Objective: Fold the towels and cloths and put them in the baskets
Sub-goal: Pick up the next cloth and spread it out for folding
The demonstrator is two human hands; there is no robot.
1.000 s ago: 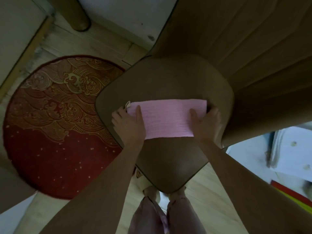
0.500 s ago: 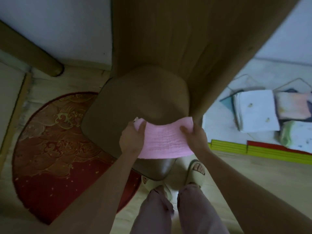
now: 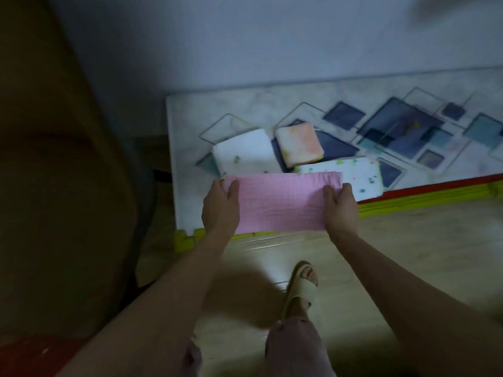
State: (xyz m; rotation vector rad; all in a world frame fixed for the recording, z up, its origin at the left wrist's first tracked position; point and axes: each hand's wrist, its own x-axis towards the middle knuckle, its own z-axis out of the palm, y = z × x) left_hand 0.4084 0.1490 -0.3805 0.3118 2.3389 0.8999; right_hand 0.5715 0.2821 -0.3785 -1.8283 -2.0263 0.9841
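Nearest: one foot in a pale slipper on the wooden floor. Brown chair at left edge. Above the floor, folded pink cloth held flat between both hands: left hand gripping its left end, thumb on top; right hand gripping its right end likewise. Cloth held over the near edge of the patterned mat. Beyond, on the mat: dotted white cloth, partly hidden by the pink one; folded white cloth; folded peach cloth. No basket seen.
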